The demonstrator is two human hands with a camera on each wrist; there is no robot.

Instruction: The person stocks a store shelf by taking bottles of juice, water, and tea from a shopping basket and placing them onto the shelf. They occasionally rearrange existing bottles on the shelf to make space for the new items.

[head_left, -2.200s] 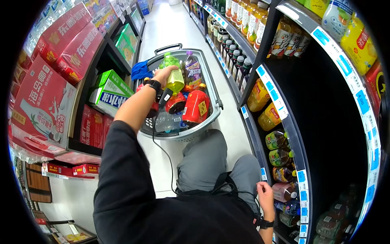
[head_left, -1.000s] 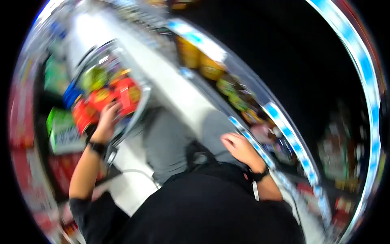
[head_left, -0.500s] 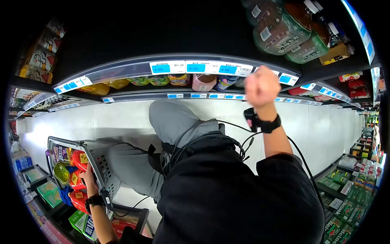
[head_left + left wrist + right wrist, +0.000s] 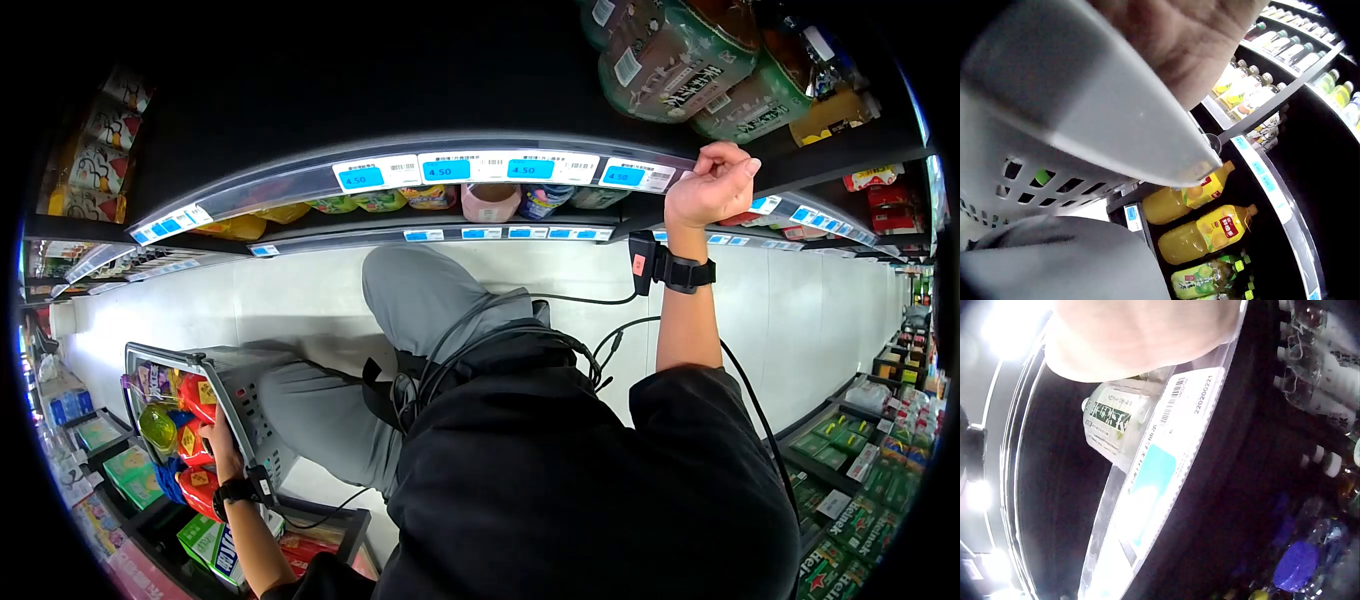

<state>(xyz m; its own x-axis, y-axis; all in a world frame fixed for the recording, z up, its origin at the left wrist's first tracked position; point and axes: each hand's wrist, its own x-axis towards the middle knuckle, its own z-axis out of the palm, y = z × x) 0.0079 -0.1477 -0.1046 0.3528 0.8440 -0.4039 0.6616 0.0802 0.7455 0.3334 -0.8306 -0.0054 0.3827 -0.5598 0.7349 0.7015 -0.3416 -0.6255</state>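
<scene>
In the head view my left hand (image 4: pixel 222 450) grips the near rim of a grey shopping basket (image 4: pixel 262 420) at lower left. Its palm shows against the pale rim (image 4: pixel 1129 119) in the left wrist view; the fingertips are hidden there. Inside the basket lie several red-wrapped bottles (image 4: pixel 197 490) and a bottle with yellow-green liquid (image 4: pixel 157 428). My right hand (image 4: pixel 712 185), fingers curled and holding nothing, is right at a shelf's price-label strip (image 4: pixel 560 168). Close to it in the right wrist view is a bottle with a green-and-white label (image 4: pixel 1112 419).
Large green-labelled bottles (image 4: pixel 675 70) lie on the shelf above the right hand. Below it, a lower shelf holds a pink bottle (image 4: pixel 490 203) and others. Black cables (image 4: pixel 590 300) loop around my waist. Stacked green cartons (image 4: pixel 860 520) stand at lower right.
My left hand has left the yellow-green bottle for the basket rim. My view has turned to the shelf, and my right hand has risen from beside my leg to the label strip.
</scene>
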